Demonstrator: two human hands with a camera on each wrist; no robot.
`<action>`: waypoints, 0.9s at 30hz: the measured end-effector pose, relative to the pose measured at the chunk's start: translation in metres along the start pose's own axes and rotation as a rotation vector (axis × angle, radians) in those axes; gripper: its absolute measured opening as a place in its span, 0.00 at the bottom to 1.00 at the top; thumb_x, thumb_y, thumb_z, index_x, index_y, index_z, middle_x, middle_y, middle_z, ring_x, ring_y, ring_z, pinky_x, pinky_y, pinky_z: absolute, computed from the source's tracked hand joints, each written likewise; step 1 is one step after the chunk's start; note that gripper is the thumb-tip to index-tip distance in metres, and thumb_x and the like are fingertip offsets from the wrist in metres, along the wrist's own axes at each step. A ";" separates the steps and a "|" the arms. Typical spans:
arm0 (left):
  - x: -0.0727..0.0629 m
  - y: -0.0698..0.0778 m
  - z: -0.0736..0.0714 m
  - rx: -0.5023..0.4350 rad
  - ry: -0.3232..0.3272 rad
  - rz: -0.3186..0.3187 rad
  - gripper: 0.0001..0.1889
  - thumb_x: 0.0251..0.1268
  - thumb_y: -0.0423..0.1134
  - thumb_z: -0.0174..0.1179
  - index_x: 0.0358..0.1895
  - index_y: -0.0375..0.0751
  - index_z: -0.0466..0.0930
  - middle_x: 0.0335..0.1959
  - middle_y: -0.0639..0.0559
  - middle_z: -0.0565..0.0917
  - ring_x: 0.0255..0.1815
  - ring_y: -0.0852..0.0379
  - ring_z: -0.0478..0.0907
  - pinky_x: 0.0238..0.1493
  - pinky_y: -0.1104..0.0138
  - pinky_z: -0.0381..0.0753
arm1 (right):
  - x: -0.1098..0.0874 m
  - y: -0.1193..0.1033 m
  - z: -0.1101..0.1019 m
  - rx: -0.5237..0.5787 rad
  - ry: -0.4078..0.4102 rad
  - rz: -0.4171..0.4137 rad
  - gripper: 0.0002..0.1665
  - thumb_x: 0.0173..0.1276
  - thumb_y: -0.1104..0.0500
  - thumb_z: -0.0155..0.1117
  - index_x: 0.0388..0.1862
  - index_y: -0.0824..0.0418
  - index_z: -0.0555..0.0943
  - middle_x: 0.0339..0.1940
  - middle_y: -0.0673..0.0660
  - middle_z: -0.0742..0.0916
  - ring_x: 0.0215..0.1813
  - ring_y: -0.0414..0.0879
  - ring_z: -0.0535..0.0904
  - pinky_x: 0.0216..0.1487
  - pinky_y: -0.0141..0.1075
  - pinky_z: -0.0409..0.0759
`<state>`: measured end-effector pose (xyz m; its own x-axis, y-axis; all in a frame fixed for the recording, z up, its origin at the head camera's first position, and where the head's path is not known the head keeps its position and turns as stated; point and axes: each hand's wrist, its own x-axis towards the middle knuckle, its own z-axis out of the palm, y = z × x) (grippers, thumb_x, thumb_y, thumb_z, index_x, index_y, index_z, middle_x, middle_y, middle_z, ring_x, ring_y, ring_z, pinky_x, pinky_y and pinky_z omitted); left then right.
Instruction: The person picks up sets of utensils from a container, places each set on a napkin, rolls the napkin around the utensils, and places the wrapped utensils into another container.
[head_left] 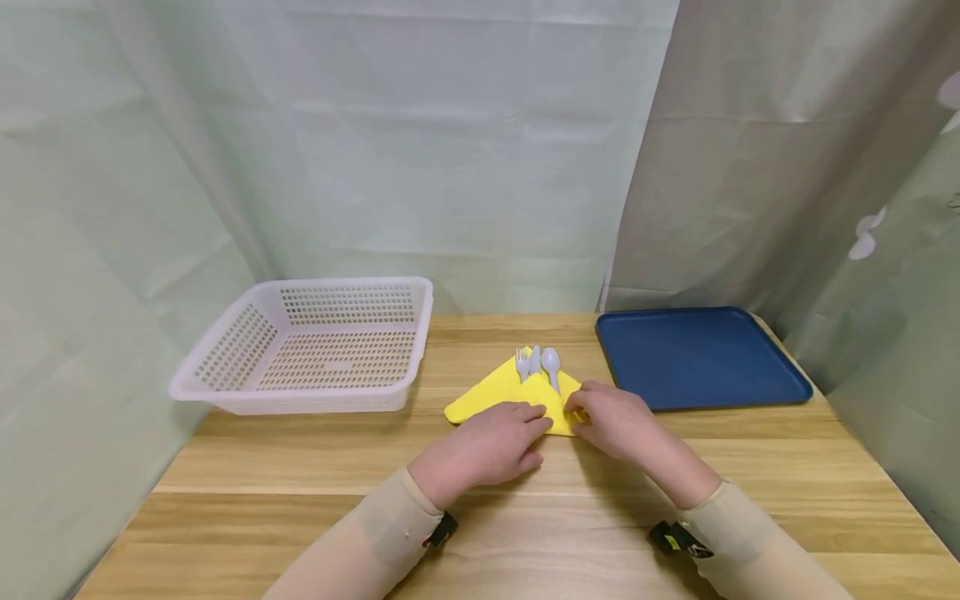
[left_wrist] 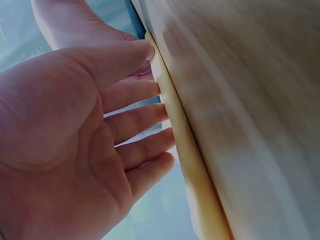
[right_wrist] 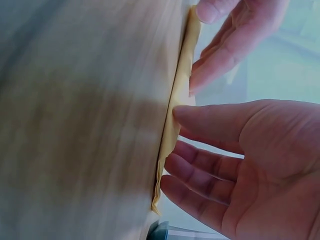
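A yellow napkin (head_left: 483,394), folded into a triangular shape, lies on the wooden table. A fork (head_left: 522,365), a knife (head_left: 535,360) and a spoon (head_left: 551,363), all pale grey, stick out of its fold at the far side. My left hand (head_left: 497,440) presses on the napkin's front fold with fairly straight fingertips, its thumb at the near edge in the left wrist view. At the napkin's right corner, my right hand (head_left: 617,421) pinches the cloth between thumb and forefinger; its other fingertips (right_wrist: 170,185) rest along the yellow edge.
A white perforated plastic basket (head_left: 300,392) stands at the back left. On the back right lies a dark blue tray (head_left: 705,358), close beyond my right hand. Pale curtains (head_left: 450,150) hang behind and beside the table (head_left: 540,533).
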<state>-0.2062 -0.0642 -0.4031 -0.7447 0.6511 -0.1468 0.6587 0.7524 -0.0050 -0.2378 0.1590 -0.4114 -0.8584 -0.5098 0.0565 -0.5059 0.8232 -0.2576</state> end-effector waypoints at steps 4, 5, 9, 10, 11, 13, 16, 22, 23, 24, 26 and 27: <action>0.001 0.001 0.000 0.013 0.006 0.002 0.29 0.85 0.53 0.63 0.79 0.45 0.78 0.80 0.48 0.77 0.80 0.50 0.73 0.82 0.61 0.68 | 0.001 0.000 0.001 -0.009 0.002 -0.005 0.09 0.69 0.60 0.83 0.45 0.55 0.91 0.41 0.49 0.86 0.38 0.45 0.81 0.40 0.43 0.84; 0.001 0.001 -0.001 0.020 0.008 0.003 0.28 0.84 0.53 0.63 0.79 0.45 0.78 0.79 0.48 0.77 0.80 0.50 0.73 0.82 0.61 0.68 | 0.001 0.000 0.001 -0.012 0.009 -0.009 0.08 0.69 0.61 0.82 0.45 0.55 0.91 0.41 0.50 0.86 0.39 0.45 0.81 0.41 0.43 0.84; 0.004 0.001 0.000 0.050 0.017 0.012 0.28 0.84 0.54 0.64 0.79 0.46 0.78 0.78 0.48 0.78 0.79 0.49 0.74 0.81 0.61 0.70 | 0.001 0.000 0.002 -0.030 0.037 -0.024 0.06 0.70 0.63 0.80 0.39 0.54 0.90 0.37 0.48 0.85 0.37 0.45 0.81 0.39 0.42 0.84; 0.004 0.002 0.000 0.059 0.019 0.016 0.28 0.84 0.54 0.64 0.78 0.47 0.79 0.78 0.48 0.78 0.78 0.49 0.74 0.81 0.61 0.70 | 0.001 0.001 0.002 -0.035 0.043 -0.025 0.06 0.70 0.64 0.79 0.37 0.54 0.89 0.35 0.48 0.84 0.36 0.44 0.80 0.37 0.42 0.83; 0.005 0.002 0.000 0.069 0.019 0.018 0.28 0.84 0.54 0.64 0.79 0.47 0.78 0.78 0.48 0.78 0.78 0.50 0.74 0.80 0.61 0.70 | 0.001 0.002 0.002 -0.039 0.047 -0.026 0.07 0.70 0.64 0.79 0.35 0.54 0.89 0.34 0.48 0.83 0.34 0.44 0.79 0.36 0.41 0.82; 0.007 0.002 0.000 0.090 0.014 0.022 0.28 0.84 0.54 0.63 0.79 0.48 0.78 0.77 0.49 0.79 0.78 0.50 0.74 0.80 0.62 0.70 | 0.001 0.003 0.002 -0.049 0.049 -0.026 0.09 0.70 0.64 0.79 0.33 0.53 0.87 0.32 0.47 0.81 0.33 0.43 0.76 0.33 0.40 0.80; 0.009 0.003 0.000 0.119 0.008 0.025 0.28 0.85 0.55 0.62 0.80 0.50 0.78 0.74 0.50 0.80 0.75 0.52 0.75 0.79 0.62 0.70 | 0.001 0.007 0.003 -0.071 0.057 -0.036 0.11 0.69 0.65 0.79 0.31 0.53 0.86 0.31 0.47 0.79 0.31 0.43 0.74 0.31 0.39 0.78; 0.012 0.004 0.002 0.147 0.011 0.036 0.28 0.85 0.56 0.61 0.80 0.52 0.78 0.71 0.51 0.81 0.71 0.53 0.77 0.78 0.63 0.71 | -0.003 0.016 0.008 -0.124 0.079 -0.054 0.15 0.69 0.65 0.78 0.29 0.50 0.82 0.29 0.46 0.77 0.28 0.41 0.71 0.27 0.36 0.75; 0.012 0.004 0.002 0.150 0.016 0.038 0.27 0.85 0.55 0.61 0.79 0.52 0.78 0.70 0.51 0.82 0.71 0.53 0.77 0.77 0.63 0.71 | -0.003 0.018 0.009 -0.127 0.083 -0.057 0.15 0.69 0.64 0.78 0.28 0.50 0.81 0.29 0.46 0.76 0.28 0.41 0.70 0.27 0.36 0.74; 0.012 0.004 0.001 0.151 0.022 0.039 0.27 0.85 0.55 0.61 0.79 0.52 0.79 0.70 0.51 0.82 0.71 0.53 0.77 0.77 0.63 0.71 | -0.004 0.019 0.009 -0.129 0.086 -0.062 0.16 0.70 0.64 0.78 0.28 0.50 0.80 0.29 0.46 0.76 0.28 0.41 0.69 0.26 0.35 0.73; 0.011 0.004 0.001 0.152 0.028 0.040 0.27 0.85 0.55 0.61 0.79 0.51 0.79 0.69 0.51 0.82 0.70 0.53 0.77 0.77 0.62 0.72 | -0.006 0.022 0.008 -0.127 0.090 -0.067 0.17 0.70 0.64 0.78 0.28 0.49 0.80 0.28 0.45 0.75 0.27 0.41 0.69 0.26 0.35 0.72; 0.011 0.004 0.001 0.151 0.029 0.039 0.27 0.85 0.55 0.61 0.78 0.51 0.79 0.69 0.51 0.82 0.70 0.53 0.77 0.76 0.62 0.72 | -0.006 0.022 0.008 -0.124 0.088 -0.069 0.17 0.70 0.64 0.78 0.28 0.49 0.79 0.28 0.45 0.75 0.27 0.41 0.69 0.26 0.35 0.72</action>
<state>-0.2114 -0.0540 -0.4053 -0.7193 0.6840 -0.1212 0.6945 0.7041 -0.1484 -0.2429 0.1787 -0.4251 -0.8227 -0.5468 0.1556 -0.5657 0.8144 -0.1293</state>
